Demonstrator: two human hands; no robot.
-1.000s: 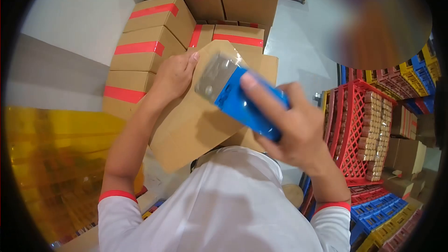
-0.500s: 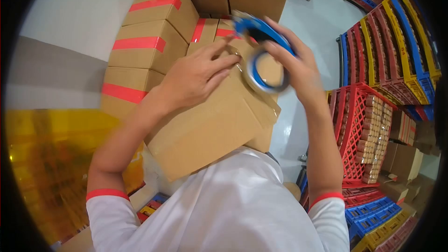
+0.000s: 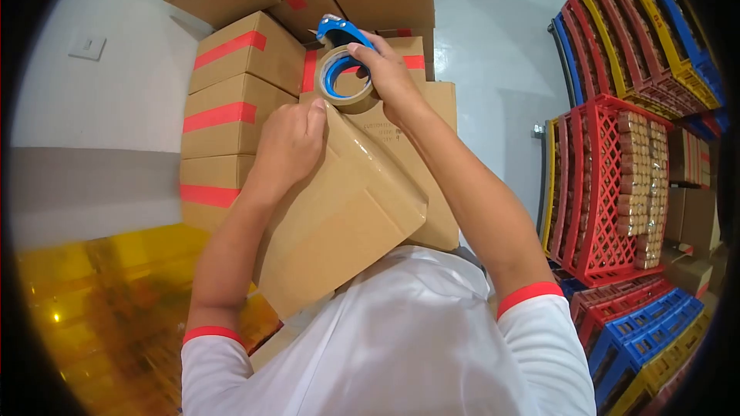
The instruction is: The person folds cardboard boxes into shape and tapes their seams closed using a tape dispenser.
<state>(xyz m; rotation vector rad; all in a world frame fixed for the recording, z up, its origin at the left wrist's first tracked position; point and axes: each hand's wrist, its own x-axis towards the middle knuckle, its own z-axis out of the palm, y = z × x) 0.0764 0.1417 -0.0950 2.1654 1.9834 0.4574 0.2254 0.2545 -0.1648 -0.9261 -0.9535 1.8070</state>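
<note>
My right hand (image 3: 391, 81) grips a blue tape dispenser (image 3: 339, 29) fitted with a roll of brown tape (image 3: 357, 102). The dispenser is held above the far end of a flattened-looking cardboard box (image 3: 331, 231), which lies slantwise against my body. Shiny clear tape runs along the box's upper right edge. With its fingers curled, my left hand (image 3: 289, 142) holds the far left edge of this box, just below the tape roll. Its fingertips are partly hidden. Under the box lies another carton (image 3: 435, 146) with small printed writing.
Cartons with red tape (image 3: 220, 81) are stacked at the left by the wall, with more cartons (image 3: 385, 8) behind. On the right stand red crates (image 3: 597, 192) of packed goods and stacked coloured crates (image 3: 647, 31). A yellow translucent sheet (image 3: 116, 285) is at lower left.
My right hand and the dispenser have moved left, over the box's far end. My left hand has closed from spread fingers onto the box edge. The camera view has shifted.
</note>
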